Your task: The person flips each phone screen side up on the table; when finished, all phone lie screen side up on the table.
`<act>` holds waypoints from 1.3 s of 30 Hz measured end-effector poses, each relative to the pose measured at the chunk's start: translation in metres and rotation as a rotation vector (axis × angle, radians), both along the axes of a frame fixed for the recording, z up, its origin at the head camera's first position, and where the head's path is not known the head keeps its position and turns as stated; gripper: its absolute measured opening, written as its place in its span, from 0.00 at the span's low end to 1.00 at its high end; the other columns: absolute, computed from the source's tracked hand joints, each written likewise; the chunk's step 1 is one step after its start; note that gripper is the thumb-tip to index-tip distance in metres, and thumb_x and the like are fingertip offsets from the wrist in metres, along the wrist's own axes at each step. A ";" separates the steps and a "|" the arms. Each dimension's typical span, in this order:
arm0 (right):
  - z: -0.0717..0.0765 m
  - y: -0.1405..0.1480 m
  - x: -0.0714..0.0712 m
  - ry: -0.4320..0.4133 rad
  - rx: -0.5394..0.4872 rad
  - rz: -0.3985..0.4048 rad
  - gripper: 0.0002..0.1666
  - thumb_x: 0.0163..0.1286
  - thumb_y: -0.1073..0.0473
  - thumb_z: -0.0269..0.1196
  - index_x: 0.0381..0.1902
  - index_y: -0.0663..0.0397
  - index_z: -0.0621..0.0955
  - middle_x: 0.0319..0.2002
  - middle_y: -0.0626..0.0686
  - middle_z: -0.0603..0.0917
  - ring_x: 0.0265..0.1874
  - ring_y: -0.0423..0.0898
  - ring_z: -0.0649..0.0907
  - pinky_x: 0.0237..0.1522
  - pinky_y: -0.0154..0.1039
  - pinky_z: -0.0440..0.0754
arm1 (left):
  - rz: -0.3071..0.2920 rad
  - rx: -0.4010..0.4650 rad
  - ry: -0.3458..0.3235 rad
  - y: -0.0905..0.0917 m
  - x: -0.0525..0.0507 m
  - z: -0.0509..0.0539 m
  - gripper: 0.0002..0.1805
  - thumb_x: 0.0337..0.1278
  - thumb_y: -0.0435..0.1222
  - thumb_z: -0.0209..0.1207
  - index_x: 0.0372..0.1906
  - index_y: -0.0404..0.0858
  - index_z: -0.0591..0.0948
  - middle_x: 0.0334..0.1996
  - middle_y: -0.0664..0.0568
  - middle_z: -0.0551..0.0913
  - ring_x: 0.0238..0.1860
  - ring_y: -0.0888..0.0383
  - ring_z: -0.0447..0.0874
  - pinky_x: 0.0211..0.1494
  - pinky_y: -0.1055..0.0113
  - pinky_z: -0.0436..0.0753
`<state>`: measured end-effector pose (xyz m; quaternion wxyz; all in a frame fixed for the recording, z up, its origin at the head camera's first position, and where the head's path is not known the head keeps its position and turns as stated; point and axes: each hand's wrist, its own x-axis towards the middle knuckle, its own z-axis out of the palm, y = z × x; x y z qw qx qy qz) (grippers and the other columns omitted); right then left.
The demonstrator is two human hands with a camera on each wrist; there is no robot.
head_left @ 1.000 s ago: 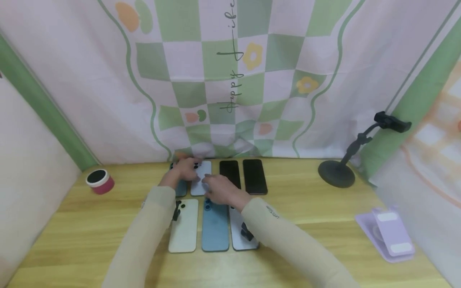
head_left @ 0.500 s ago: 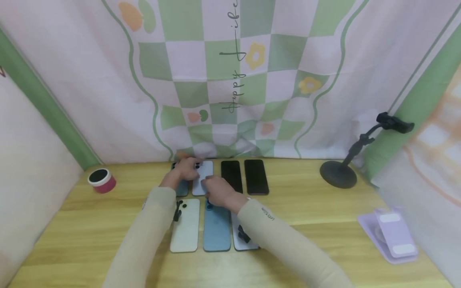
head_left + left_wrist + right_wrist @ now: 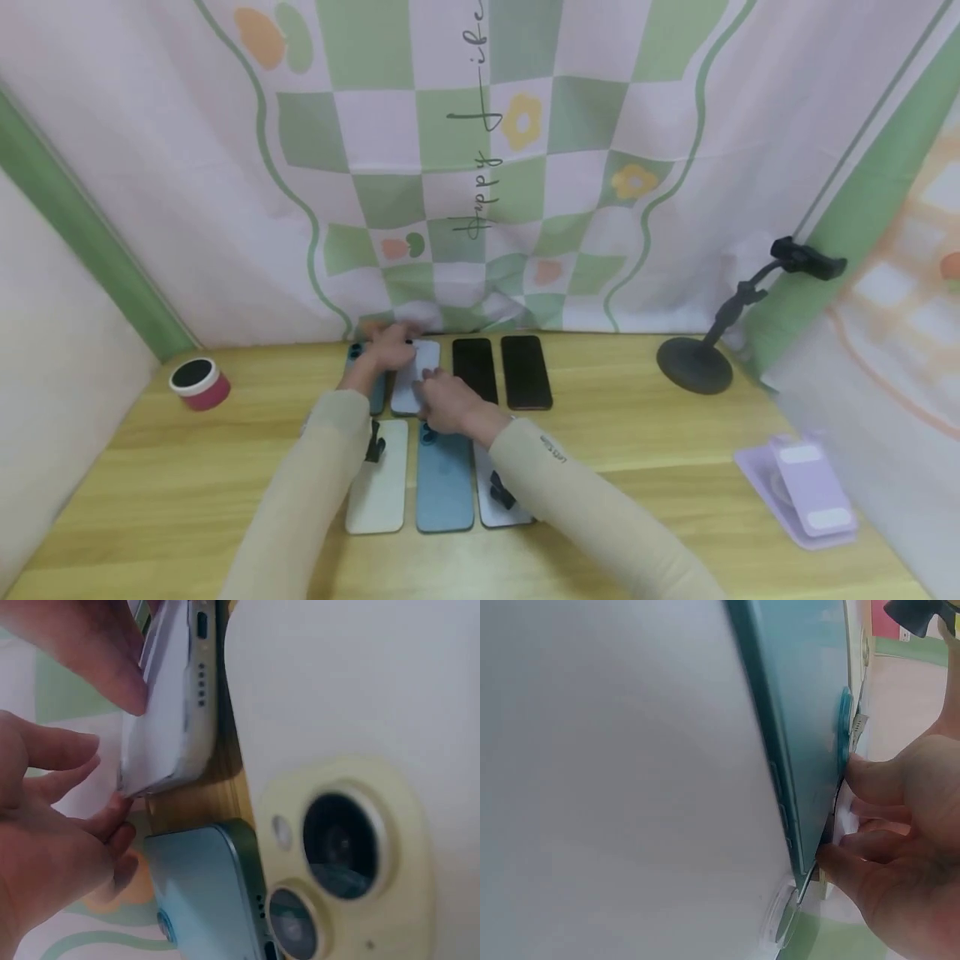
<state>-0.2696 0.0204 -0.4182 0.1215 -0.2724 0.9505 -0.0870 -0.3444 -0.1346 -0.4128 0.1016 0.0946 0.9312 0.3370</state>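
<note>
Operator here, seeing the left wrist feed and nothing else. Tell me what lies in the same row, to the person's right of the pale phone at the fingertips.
Observer: Right of the pale phone lies a black phone, then a second black phone.
Operator: Now report the table's far left.
Observer: A pink jar with a white rim and dark top.
Operator: And the back right.
Observer: A black stand on a round base, its clamp up against the curtain side.
</note>
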 end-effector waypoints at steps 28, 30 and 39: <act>0.004 0.010 0.001 -0.072 -0.151 -0.029 0.36 0.75 0.63 0.60 0.79 0.54 0.66 0.79 0.60 0.68 0.76 0.56 0.73 0.76 0.49 0.75 | 0.157 0.007 0.039 -0.014 0.002 0.004 0.25 0.57 0.32 0.62 0.61 0.27 0.80 0.50 0.34 0.84 0.46 0.44 0.85 0.48 0.58 0.87; 0.005 0.013 0.001 -0.081 -0.219 -0.064 0.35 0.75 0.64 0.59 0.78 0.54 0.67 0.72 0.61 0.78 0.64 0.54 0.83 0.65 0.47 0.84 | 0.162 0.004 0.026 -0.013 0.003 0.008 0.25 0.56 0.31 0.61 0.60 0.27 0.80 0.51 0.33 0.84 0.45 0.45 0.85 0.44 0.60 0.88; 0.022 0.024 0.001 -0.272 -0.636 -0.296 0.29 0.73 0.62 0.58 0.71 0.57 0.75 0.68 0.60 0.81 0.60 0.55 0.86 0.62 0.49 0.85 | 0.145 -0.153 0.033 -0.001 0.004 0.033 0.20 0.54 0.33 0.55 0.52 0.29 0.82 0.44 0.38 0.86 0.37 0.48 0.84 0.37 0.63 0.82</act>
